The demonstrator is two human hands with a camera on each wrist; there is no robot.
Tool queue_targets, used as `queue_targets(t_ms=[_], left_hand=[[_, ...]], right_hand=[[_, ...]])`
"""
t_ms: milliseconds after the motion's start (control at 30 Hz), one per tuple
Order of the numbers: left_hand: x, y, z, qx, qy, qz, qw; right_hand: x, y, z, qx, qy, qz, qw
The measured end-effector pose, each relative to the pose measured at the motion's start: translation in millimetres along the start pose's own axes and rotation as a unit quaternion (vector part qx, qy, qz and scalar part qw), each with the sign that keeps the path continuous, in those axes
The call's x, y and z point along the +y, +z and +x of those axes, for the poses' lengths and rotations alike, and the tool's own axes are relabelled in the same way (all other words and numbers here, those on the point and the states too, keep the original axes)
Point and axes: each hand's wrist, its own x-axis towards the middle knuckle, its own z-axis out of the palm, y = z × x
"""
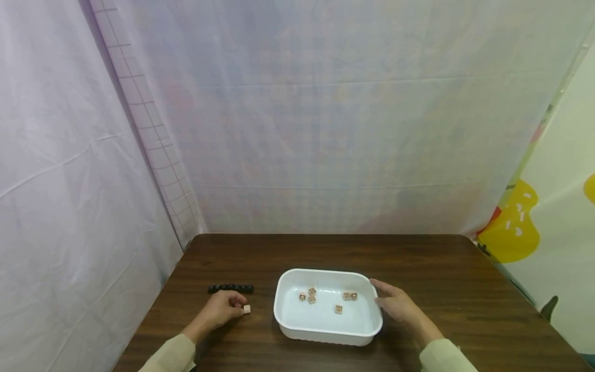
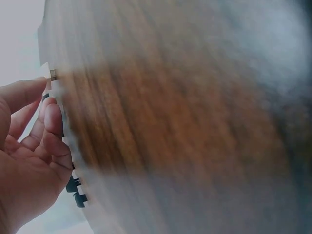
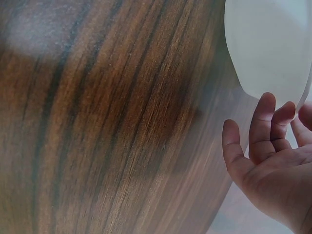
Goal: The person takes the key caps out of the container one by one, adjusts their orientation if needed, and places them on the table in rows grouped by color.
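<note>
Filling the upper frame, a pale sheet (image 1: 321, 129) hangs behind the dark wood table (image 1: 432, 263), which spans the lower frame. White tray (image 1: 325, 335) sits lower centre on the table, between both hands; its raised walls probably keep the loose bits from wandering. Right hand (image 1: 395, 302), lower right, is at the tray's right end: fingers spread and half bent, touching the rim, not wrapped round it as far as the views show. Reads as steadying. Left hand (image 1: 222, 308), lower left, has thumb and index fingertips nearly together, pinching one white block (image 1: 247, 309); other fingers loosely curled. Fingertip pinch likely because the piece is so small. Can't tell if the block touches the table. Black blocks (image 1: 230, 288) stand in a tight line just beyond that hand, presumably set as a row. Marked cubes (image 1: 338, 309), about half a dozen, lie scattered on the tray floor, some touching.
</note>
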Motion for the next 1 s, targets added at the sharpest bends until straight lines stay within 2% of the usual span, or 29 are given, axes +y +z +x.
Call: queue_targets(t_ms=[400,600,833,1000], left_hand=[[-2.1,2.6,3.0,-0.001,-0.019,-0.005,0.9998],[0.7,1.7,1.2,0.007,-0.018,0.002,0.9998],[18.6,1.6,7.8,0.007,-0.026,-0.001,0.9996],[39.7,7.4,22.3,0.01,0.005,-0.013,0.9999]], right_hand=[[0.0,-0.2,0.3,-0.003,0.0,-0.01,1.0],[1.3,0.2,0.5,-0.002,0.002,0.007,1.0],[0.4,0.6,0.7,-0.001,0.004,0.014,1.0],[-0.5,0.7,0.4,0.001,0.006,0.02,1.0]])
